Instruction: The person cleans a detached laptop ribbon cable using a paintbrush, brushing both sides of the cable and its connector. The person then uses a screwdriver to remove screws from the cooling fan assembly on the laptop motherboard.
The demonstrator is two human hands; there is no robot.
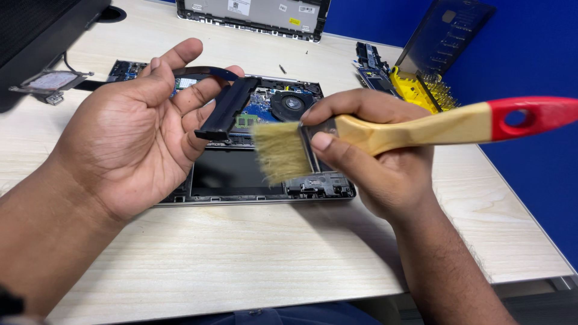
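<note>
- Gripping a black heat-sink bar (226, 108), the left hand (129, 138) is held above the opened laptop (253, 180).
- A wooden, red-tipped brush (385, 129) is clasped by the right hand (376, 156), bristles just beside the bar.
- White and yellow labels are seen on the grey lid panel (253, 15) beyond both hands.

Head-worn view, close, down onto desk (253, 253)

Left hand (129, 141) palm-up, fingers (198, 93) curled; right hand (376, 156) clenched, thumb forward.

White and yellow stickers (239, 6) on grey laptop cover (253, 17) at desk's far edge
</note>
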